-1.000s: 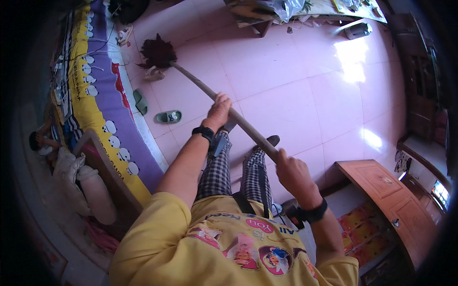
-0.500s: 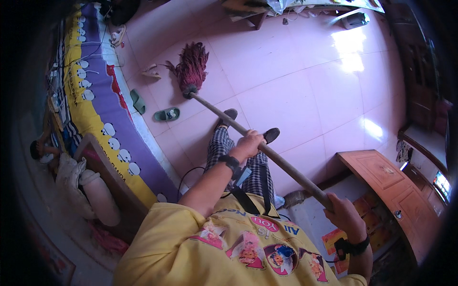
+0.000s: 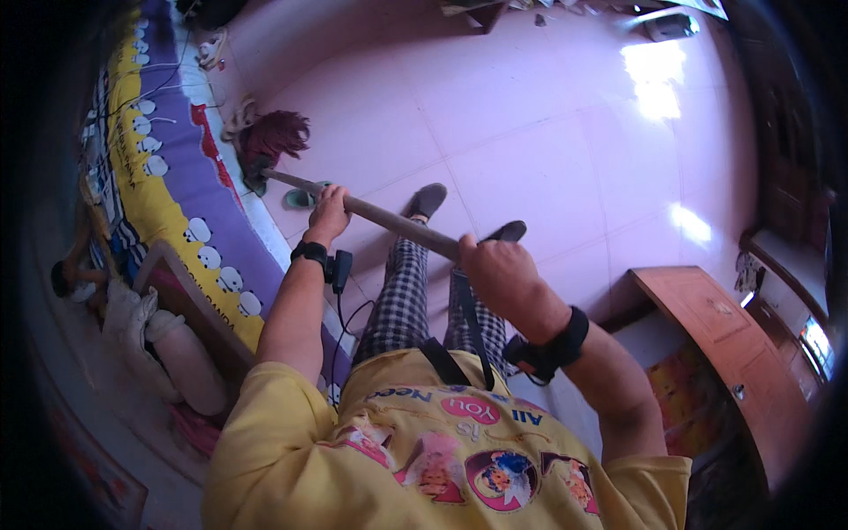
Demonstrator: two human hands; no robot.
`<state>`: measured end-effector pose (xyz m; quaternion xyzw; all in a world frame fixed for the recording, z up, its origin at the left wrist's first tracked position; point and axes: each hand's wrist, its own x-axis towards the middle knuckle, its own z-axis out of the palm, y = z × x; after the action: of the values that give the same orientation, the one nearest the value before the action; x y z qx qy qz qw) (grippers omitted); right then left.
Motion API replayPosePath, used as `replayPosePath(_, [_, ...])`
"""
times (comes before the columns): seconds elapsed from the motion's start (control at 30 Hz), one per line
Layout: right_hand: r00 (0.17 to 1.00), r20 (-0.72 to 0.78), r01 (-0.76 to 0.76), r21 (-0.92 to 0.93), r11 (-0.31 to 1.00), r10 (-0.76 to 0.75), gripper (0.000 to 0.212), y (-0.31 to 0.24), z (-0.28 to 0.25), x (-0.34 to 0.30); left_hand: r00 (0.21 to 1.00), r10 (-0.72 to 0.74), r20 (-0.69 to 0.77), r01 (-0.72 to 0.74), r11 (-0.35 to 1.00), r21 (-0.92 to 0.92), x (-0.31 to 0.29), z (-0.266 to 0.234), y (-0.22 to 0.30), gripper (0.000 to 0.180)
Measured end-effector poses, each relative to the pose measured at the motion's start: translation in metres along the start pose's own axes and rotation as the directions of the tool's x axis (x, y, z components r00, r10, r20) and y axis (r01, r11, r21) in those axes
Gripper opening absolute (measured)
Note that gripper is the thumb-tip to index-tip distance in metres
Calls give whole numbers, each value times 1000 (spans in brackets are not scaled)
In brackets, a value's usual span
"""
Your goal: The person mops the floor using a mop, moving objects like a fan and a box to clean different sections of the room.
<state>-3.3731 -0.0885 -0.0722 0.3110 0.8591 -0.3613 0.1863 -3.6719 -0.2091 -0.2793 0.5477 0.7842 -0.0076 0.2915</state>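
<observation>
I hold a mop by its long wooden handle point(image 3: 389, 215), which slants from my body down to the far left. Its dark red mop head point(image 3: 276, 134) lies on the floor tiles close to the bed's edge. Closed around the middle of the handle is my left hand point(image 3: 329, 215). My right hand point(image 3: 503, 276) grips the handle's near end, in front of my waist. A green slipper point(image 3: 300, 198) lies just under the handle, partly covered by it and my left hand. A pale sandal point(image 3: 238, 119) touches or sits right beside the mop head.
Along the left runs a bed with a yellow and purple cover point(image 3: 181, 168). An orange-brown wooden cabinet door point(image 3: 707, 331) stands at the right. My dark shoes point(image 3: 428, 200) are on the pink floor. A dark cylindrical object point(image 3: 671, 28) lies at the far right.
The mop head has swept left toward the bed's edge, up to the sandal. Both hands have moved left with the handle, the right one also further forward.
</observation>
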Motion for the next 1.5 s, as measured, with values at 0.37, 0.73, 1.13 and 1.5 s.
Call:
replayPosePath(0.37, [965,-4,-248,-346,905,262,30,50,-87,-174,937,350,10,-331,895,-300,-3,43,185,12])
replayPosePath(0.73, [553,-148,-833,-140,536,820,11,72,-62,-375,650,671,358,-642,736,-215,-40,86,448,7])
replayPosePath(1.13, [161,268,-895,446,25,950,36,46,68,-402,153,832,534,-964,244,-104,-37,205,585,10])
replayPosePath(1.5, [267,329,-877,472,87,906,62,64,53,-486,203,874,441,-944,294,-150,-95,233,632,14])
